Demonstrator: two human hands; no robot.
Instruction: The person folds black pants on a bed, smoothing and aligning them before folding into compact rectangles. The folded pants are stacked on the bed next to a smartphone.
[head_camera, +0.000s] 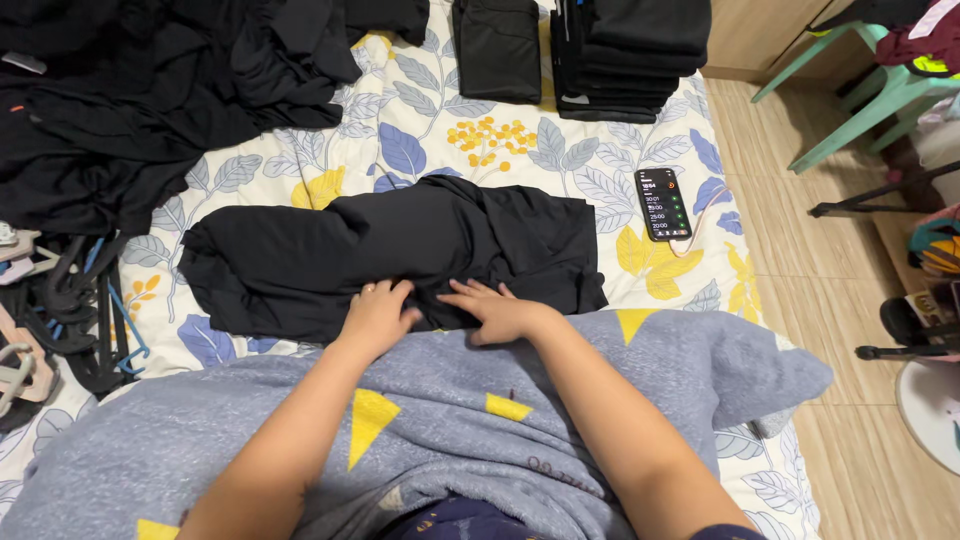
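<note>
Hands lie flat and open: left hand (378, 316) and right hand (497, 311) press black cloth (400, 250), stretching nine to three o'clock.

One camera sits on the person's head, looking steeply down and forward, close over the bed (560, 150); the floor (830, 290) shows at three o'clock.

The loose pile of black clothes (150, 90) runs off the top and left edges. The phone (663, 204) screen is too small to read. The green chair (860, 90) is cut off at the right.
</note>
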